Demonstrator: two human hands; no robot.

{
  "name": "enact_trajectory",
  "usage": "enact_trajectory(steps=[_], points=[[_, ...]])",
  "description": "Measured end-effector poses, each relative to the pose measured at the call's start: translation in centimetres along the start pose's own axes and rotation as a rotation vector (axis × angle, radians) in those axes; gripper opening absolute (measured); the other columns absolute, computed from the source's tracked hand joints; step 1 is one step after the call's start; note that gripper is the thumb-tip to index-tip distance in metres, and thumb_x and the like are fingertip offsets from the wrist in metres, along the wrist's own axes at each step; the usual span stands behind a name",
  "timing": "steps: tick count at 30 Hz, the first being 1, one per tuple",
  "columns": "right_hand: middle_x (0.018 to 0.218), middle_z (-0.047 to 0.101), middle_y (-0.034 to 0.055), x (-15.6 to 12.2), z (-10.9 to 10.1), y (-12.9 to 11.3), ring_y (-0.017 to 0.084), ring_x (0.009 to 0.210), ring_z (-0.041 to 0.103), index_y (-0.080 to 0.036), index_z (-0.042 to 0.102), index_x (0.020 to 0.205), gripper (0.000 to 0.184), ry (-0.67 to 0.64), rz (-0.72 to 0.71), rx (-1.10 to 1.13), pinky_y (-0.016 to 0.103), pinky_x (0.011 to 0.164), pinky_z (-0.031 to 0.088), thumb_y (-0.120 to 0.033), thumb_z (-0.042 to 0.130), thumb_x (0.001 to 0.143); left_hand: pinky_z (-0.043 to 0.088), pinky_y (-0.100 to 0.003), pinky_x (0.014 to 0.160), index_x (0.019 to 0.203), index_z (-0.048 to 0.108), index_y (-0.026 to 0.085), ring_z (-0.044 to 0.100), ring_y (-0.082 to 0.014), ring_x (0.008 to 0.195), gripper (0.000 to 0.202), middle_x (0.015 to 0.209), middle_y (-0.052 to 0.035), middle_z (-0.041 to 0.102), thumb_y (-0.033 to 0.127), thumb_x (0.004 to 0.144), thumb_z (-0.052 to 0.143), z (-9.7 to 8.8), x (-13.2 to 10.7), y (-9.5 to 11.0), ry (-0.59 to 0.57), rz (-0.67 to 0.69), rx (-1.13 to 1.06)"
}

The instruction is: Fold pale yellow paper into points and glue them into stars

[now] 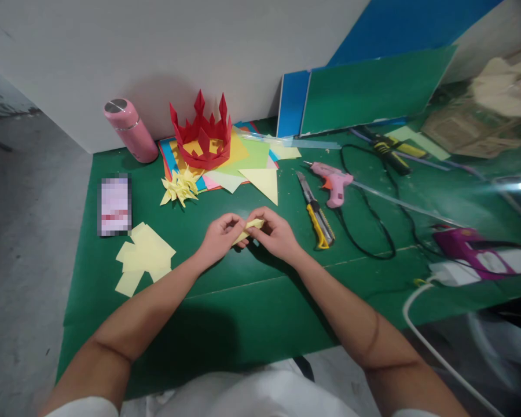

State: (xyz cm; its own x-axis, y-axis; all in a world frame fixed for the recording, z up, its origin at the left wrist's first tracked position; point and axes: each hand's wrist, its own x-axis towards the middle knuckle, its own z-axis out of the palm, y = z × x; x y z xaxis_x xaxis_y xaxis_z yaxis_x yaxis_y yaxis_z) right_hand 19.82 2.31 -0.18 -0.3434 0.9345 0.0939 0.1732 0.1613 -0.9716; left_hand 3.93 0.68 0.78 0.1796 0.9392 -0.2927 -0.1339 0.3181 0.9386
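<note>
A small folded yellow paper piece (248, 227) is held just above the green table (252, 301) between both hands. My left hand (220, 236) pinches its left end with curled fingers. My right hand (276, 233) pinches its right end, fingers closed over it. Several cut yellow paper squares (145, 256) lie to the left of my left hand. A cluster of folded yellow paper pieces (180, 187) lies beyond the hands, in front of a red paper crown (202, 138) that stands on a stack of coloured paper sheets (243, 159).
A pink bottle (131, 130) stands at the back left, a phone (114, 205) lies left. Right of the hands are a yellow utility knife (316, 211), a pink glue gun (332, 180) with black cord, and a purple device (469, 243). Green and blue boards (364, 90) lean on the wall.
</note>
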Motion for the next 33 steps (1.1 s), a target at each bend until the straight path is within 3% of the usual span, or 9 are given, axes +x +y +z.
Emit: enact_trajectory(steps=[11, 21, 29, 33], points=[[0.069, 0.051, -0.0026, 0.13, 0.14, -0.11, 0.011, 0.059, 0.047, -0.022, 0.054, 0.082, 0.018, 0.022, 0.047, 0.045, 0.025, 0.053, 0.039, -0.036, 0.064, 0.077, 0.048, -0.017, 0.044, 0.074, 0.052, 0.015, 0.061, -0.0090, 0.045, 0.039, 0.055, 0.0017, 0.064, 0.050, 0.071, 0.069, 0.15, 0.08, -0.34, 0.055, 0.013, 0.035], [0.070, 0.052, -0.0021, 0.15, 0.09, 0.04, 0.011, 0.060, 0.047, -0.021, 0.056, 0.081, 0.015, 0.023, 0.027, 0.012, 0.024, 0.054, 0.039, -0.032, 0.065, 0.076, 0.047, -0.017, 0.043, 0.074, 0.054, 0.014, 0.061, -0.0087, 0.043, 0.030, 0.053, 0.0020, 0.064, 0.039, 0.072, 0.071, 0.12, 0.04, -0.07, 0.027, -0.008, 0.041], [0.070, 0.053, -0.0024, 0.44, -0.09, 0.16, 0.010, 0.058, 0.046, -0.020, 0.056, 0.078, 0.019, 0.040, 0.056, 0.054, 0.024, 0.054, 0.039, -0.036, 0.066, 0.075, 0.052, -0.020, 0.052, 0.079, 0.057, 0.013, 0.065, -0.0100, 0.052, 0.034, 0.063, -0.0013, 0.068, 0.035, 0.064, 0.078, 0.09, -0.10, -0.32, 0.020, -0.005, -0.022], [0.069, 0.052, -0.0032, 0.48, -0.26, 0.08, 0.010, 0.058, 0.048, -0.021, 0.055, 0.087, 0.023, 0.057, 0.062, 0.103, 0.024, 0.054, 0.041, -0.040, 0.064, 0.078, 0.052, -0.019, 0.053, 0.084, 0.058, 0.012, 0.065, -0.0097, 0.055, 0.037, 0.064, -0.0011, 0.068, 0.039, 0.066, 0.077, 0.11, 0.14, -0.32, 0.059, -0.007, -0.068]])
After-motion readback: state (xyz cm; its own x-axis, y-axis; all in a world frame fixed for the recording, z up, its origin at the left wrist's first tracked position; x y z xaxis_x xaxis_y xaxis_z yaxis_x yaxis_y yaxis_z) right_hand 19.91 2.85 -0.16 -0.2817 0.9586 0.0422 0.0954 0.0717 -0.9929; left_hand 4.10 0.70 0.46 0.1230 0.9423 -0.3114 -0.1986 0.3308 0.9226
